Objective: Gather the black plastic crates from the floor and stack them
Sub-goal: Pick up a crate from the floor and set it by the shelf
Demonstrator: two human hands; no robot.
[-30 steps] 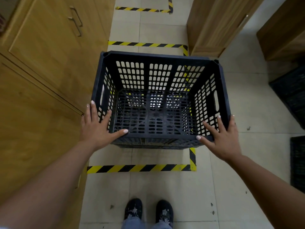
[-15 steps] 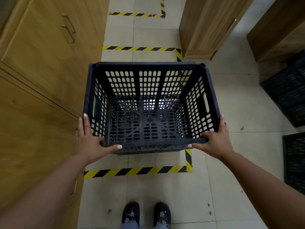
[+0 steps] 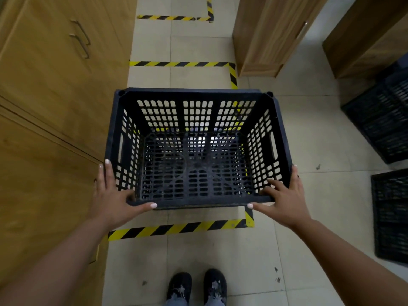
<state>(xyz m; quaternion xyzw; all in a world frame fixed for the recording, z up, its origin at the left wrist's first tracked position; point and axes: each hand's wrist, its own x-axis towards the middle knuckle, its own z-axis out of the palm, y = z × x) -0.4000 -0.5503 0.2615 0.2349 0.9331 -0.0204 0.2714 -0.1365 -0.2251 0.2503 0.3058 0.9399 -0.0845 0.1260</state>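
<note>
A black perforated plastic crate (image 3: 196,96) is held in front of me above the tiled floor, open side up and empty. My left hand (image 3: 112,195) grips its near left corner, thumb along the near rim and fingers up the outside of the left wall. My right hand (image 3: 284,195) grips the near right corner, thumb on the near rim, some fingers inside the right wall and others outside it. Two more black crates lie on the floor at the right: one farther away (image 3: 379,120) and one nearer (image 3: 390,217).
Wooden cabinets (image 3: 48,107) run along the left. More wooden cabinets (image 3: 265,36) stand ahead at the right. Yellow-black tape (image 3: 176,230) marks a rectangle on the floor under the crate. My shoes (image 3: 196,286) are at the bottom.
The crate has come closer to me and sits lower in view. Both hands went from flat against its near corners to gripping them, thumbs over the near rim.
</note>
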